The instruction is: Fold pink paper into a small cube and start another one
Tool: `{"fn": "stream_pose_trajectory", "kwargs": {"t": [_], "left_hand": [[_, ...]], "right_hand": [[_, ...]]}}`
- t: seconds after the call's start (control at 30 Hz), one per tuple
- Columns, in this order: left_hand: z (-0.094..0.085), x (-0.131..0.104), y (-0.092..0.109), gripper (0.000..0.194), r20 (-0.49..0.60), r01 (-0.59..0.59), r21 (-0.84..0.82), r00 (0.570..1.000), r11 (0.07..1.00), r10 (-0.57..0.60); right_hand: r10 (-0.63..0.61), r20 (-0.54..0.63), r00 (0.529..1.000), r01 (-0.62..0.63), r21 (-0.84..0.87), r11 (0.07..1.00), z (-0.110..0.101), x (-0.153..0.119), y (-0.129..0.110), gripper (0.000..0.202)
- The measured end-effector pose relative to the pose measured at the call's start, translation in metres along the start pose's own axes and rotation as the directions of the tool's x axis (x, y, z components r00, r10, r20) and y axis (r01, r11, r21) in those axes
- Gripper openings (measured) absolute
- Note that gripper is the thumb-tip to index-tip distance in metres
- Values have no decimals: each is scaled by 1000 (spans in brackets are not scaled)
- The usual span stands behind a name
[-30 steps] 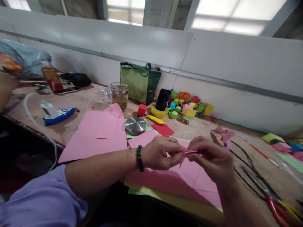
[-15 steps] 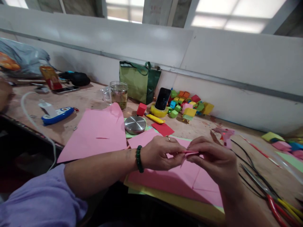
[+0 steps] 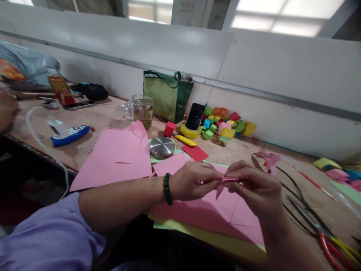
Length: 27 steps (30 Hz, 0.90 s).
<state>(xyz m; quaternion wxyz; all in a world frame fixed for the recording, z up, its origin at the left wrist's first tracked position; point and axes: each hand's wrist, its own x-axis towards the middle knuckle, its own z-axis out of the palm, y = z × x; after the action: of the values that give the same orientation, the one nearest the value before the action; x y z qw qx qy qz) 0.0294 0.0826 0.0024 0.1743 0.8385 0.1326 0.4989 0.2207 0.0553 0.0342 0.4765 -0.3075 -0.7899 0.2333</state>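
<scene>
Glue gun [image 3: 270, 161] and scissors [image 3: 312, 222] lie near the right hand [image 3: 260, 188].

Via remote cam I see a loose lavender L sleeve [image 3: 53, 233], dk-grn beaded bracelet [image 3: 167, 189], thin metallic ring [image 3: 202, 163] on L hand [image 3: 194, 181].

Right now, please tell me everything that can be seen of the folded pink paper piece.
The folded pink paper piece is small and thin-looking, with flat layers along its top and a pointed flap hanging below. The left hand and right hand pinch its opposite sides above a pink sheet; it is partly hidden.
</scene>
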Motion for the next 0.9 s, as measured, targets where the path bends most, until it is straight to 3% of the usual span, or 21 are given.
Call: {"fn": "stream_pose_trajectory", "kwargs": {"t": [0.17,0.47,0.63,0.9], "left_hand": [[2,0,0,17,-27,40,-48,999,998,-41],[-2,3,6,19,30,49,-52,998,997,-47],[-1,4,9,17,-18,28,-131,999,991,-30],[0,2,3,23,5,-5,-57,1000,998,6]], "right_hand": [[4,1,1000,-4,-24,1000,0,0,1,13],[17,-32,999,-18,-51,999,-1,-1,5,10],[4,-45,999,-7,-74,997,-1,-1,2,11],[-36,-40,999,30,-130,991,0,-1,2,16]]}}
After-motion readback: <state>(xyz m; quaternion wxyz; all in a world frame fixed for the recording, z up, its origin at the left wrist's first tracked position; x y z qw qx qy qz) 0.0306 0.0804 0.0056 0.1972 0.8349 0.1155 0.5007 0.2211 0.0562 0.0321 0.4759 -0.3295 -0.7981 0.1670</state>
